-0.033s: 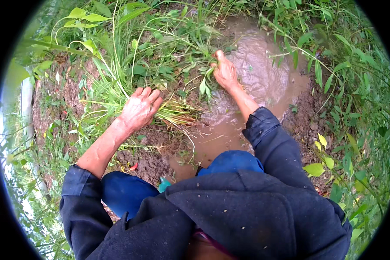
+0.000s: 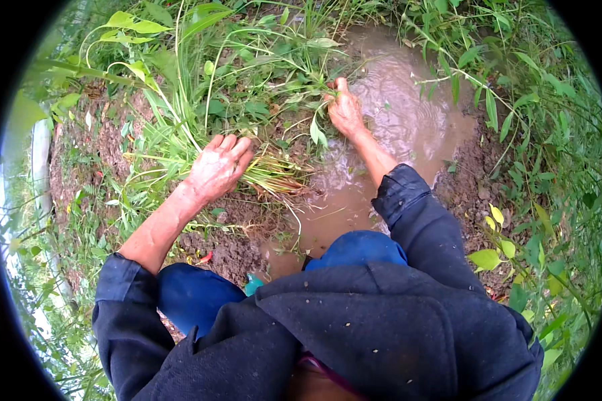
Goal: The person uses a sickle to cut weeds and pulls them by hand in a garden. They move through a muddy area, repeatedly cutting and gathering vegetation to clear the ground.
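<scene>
Left hand (image 2: 217, 167): palm pressing long green grass clump (image 2: 180, 134). Right hand (image 2: 344, 110): gripping leafy stems (image 2: 314, 100) beside muddy brown puddle (image 2: 394, 113). Nothing visibly shifted.

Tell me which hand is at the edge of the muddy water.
The right hand, gripping green stems beside the brown muddy puddle. The left hand rests apart from the water, on a clump of long grass over bare soil.

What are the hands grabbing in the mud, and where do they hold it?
The left hand presses on a bundle of pulled grass, near its stems. The right hand grips leafy weeds at the edge of the muddy puddle, low on the stalks.
</scene>
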Demonstrator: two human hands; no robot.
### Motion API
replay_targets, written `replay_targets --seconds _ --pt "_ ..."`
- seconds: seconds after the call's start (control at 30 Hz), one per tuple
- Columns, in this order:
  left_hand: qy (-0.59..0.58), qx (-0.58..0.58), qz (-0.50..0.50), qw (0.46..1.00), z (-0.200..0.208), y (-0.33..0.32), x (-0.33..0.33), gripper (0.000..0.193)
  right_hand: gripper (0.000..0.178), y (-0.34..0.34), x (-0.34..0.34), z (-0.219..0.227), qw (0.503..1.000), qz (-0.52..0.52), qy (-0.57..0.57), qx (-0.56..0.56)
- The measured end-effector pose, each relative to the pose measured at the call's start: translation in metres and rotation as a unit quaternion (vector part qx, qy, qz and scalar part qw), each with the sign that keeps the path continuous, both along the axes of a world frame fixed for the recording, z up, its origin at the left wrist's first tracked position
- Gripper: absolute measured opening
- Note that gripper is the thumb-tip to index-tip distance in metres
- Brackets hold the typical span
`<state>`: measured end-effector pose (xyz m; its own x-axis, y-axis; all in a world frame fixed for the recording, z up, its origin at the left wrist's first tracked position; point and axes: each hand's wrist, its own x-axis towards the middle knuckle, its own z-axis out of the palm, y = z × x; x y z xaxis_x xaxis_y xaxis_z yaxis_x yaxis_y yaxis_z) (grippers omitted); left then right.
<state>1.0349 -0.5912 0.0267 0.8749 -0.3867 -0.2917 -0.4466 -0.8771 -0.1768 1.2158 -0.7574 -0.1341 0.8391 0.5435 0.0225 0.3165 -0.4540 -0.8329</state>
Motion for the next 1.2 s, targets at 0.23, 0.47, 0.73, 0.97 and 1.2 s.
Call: replay_targets --seconds 0.23,0.47,0.73,0.97,1.2 --pt "-0.065 -0.083 -0.080 0.991 -0.007 -0.032 0.009 0.062 0.022 -0.015 -0.020 0.004 0.990 -0.087 0.110 0.016" --pt "0.026 -0.185 -0.013 0.982 -0.024 -0.032 0.018 0.082 0.029 0.007 -0.113 0.068 0.953 0.263 0.145 0.040" --pt "-0.073 -0.008 0.126 0.989 -0.005 0.084 -0.113 0.039 0.054 -0.008 -0.042 0.072 0.963 0.235 -0.101 0.089" --pt "0.082 0.148 0.334 0.927 0.067 0.162 -0.172 0.031 0.044 -0.030 0.021 0.014 0.947 0.184 -0.098 -0.246" --pt "-0.006 0.040 0.193 0.980 0.043 0.096 -0.107 0.032 0.031 -0.018 0.016 0.016 0.958 0.133 -0.125 -0.221"
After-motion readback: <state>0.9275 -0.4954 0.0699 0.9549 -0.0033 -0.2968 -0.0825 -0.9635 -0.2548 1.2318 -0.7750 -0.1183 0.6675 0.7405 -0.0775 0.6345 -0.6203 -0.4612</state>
